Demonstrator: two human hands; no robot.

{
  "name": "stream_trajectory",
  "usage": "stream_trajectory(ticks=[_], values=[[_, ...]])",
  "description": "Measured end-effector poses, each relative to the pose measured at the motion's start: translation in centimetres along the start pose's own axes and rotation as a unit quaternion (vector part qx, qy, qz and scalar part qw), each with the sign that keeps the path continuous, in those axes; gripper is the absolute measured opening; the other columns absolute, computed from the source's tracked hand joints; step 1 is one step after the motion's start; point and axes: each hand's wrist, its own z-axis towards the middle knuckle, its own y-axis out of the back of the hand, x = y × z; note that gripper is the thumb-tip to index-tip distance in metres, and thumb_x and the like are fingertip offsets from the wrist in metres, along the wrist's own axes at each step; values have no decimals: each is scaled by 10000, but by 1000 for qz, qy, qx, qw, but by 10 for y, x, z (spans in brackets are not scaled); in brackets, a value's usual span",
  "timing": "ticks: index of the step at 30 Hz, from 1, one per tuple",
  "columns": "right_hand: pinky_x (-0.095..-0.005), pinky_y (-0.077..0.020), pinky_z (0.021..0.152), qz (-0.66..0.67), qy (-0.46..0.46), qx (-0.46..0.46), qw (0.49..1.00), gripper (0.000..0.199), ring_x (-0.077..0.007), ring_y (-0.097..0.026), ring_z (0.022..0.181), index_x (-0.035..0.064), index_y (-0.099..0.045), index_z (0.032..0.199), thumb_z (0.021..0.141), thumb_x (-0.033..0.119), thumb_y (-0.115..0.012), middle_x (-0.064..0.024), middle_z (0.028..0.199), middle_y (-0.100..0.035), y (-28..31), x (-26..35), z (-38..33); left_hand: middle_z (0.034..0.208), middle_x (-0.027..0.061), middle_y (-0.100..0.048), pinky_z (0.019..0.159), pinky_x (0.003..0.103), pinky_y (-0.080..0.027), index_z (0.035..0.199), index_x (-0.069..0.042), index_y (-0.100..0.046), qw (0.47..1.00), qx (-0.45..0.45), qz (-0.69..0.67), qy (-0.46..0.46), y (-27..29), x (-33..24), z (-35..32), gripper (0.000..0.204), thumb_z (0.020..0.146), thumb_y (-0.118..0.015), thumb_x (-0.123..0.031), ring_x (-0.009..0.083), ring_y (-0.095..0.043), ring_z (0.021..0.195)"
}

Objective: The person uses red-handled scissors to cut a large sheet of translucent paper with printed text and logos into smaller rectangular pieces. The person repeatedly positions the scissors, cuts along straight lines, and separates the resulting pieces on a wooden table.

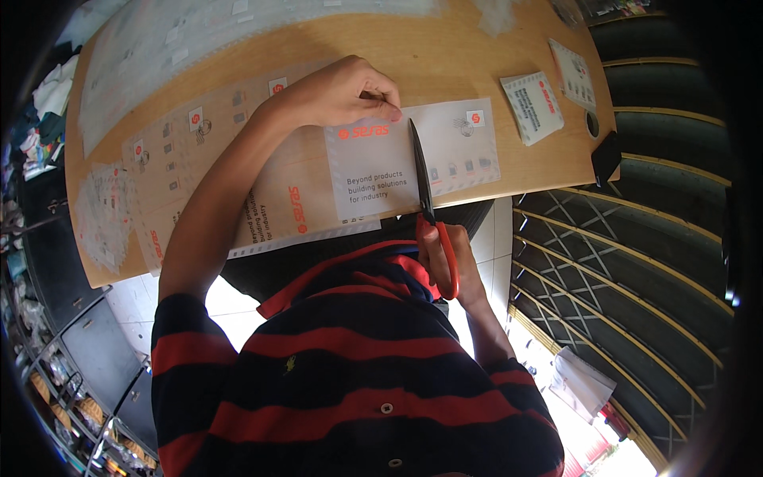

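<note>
A translucent printed sheet [369,163] with orange and dark lettering lies at the table's near edge, its right part [469,163] bearing small pictures and a stamp-like mark. My left hand [354,94] is closed at the sheet's far edge, with curled fingers and thumb pinching it near the scissors' tip. In my right hand [457,258] is a pair of scissors [422,175] with red-orange handles and dark blades. The blades look nearly closed and point away from me across the sheet, along the line between its two parts. Larger printed sheets [214,159] lie under my left forearm.
Two small stacks of cut printed pieces [532,107] [573,73] rest at the table's right. Clear plastic sheets [183,40] cover the far left, and a pile of small pieces [103,215] sits at the near left. A folding metal gate [628,215] stands beyond the right edge.
</note>
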Motion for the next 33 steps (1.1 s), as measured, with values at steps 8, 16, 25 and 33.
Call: stream_trajectory(ticks=[8,16,25,33], values=[[-360,-412,433,-3,11,-13,1000,648,-193,-517,400,-10,-492,621,1014,504,-455,-85,452,-467,-1,-1,1,673,59,-661,569,297,-428,896,-11,-733,1000,12,-1,10,2,-5,-1,186,886,-722,-196,118,-537,582],[-274,-349,378,-27,50,-18,998,746,-118,-452,362,29,-472,543,1019,585,-326,-25,429,-422,0,-3,5,656,26,-636,568,273,-416,856,-2,-710,999,24,-12,32,4,-10,-2,186,897,-713,-183,86,-519,586],[-254,-329,375,39,-7,12,999,735,-107,-442,350,54,-468,523,1026,572,-328,-8,406,-418,5,14,5,641,26,-649,513,270,-431,843,1,-708,1000,23,8,1,1,-6,-3,172,902,-699,-161,86,-537,531],[-280,-415,389,43,-58,10,997,632,-130,-528,386,20,-504,568,1013,466,-459,-49,451,-500,7,16,0,670,39,-653,605,271,-466,831,19,-680,985,95,-73,127,12,-26,-1,191,926,-666,-147,107,-581,624]])
